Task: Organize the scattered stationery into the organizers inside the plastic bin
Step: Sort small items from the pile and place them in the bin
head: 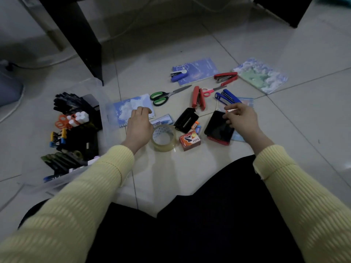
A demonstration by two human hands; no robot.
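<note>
My left hand (139, 126) hangs over the near corner of a blue cloud notebook (131, 108), fingers curled down onto it; whether it grips is unclear. My right hand (240, 118) pinches a small orange-and-white item (230, 110) above a black stamp pad (218, 128). The clear plastic bin (103, 105) stands at the left, and its black organizers (81, 137) hold pens, orange scissors and binder clips. Between my hands lie a tape roll (163, 138), a staple box (190, 140), a black hole punch (186, 119) and small erasers (196, 126).
Farther out on the tiled floor lie green scissors (164, 96), a red stapler (198, 97), pink scissors (209, 91), a blue stapler (228, 96), another red stapler (226, 76) and two notebooks (197, 70) (261, 75). A black table leg (83, 44) stands behind the bin.
</note>
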